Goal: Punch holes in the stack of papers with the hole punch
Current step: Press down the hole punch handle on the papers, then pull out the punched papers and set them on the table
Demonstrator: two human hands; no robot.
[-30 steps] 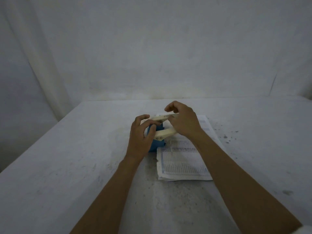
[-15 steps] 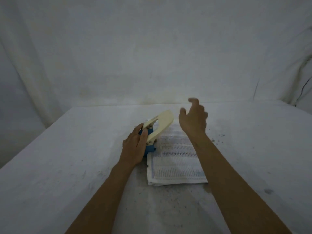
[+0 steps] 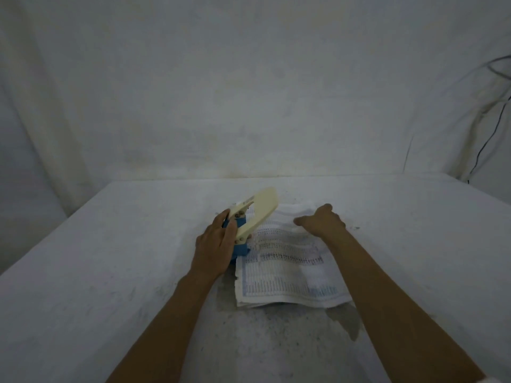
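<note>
A stack of printed papers (image 3: 287, 272) lies on the white table (image 3: 110, 258) in front of me. At its left edge stands the hole punch (image 3: 253, 214), blue below with a cream lever that is raised and tilted up to the right. My left hand (image 3: 215, 244) wraps around the punch's blue base from the left. My right hand (image 3: 320, 221) rests on the far right part of the stack, fingers bent down on the top sheets, which bulge slightly there.
White cloth covers the wall behind the table. A dark cable (image 3: 486, 139) hangs at the far right. Dark specks and a grey stain (image 3: 345, 322) mark the tabletop near the stack's front right corner.
My right hand let go of the lever, which sprang up, then came down onto the far part of the stack. My left hand stays on the punch base.
</note>
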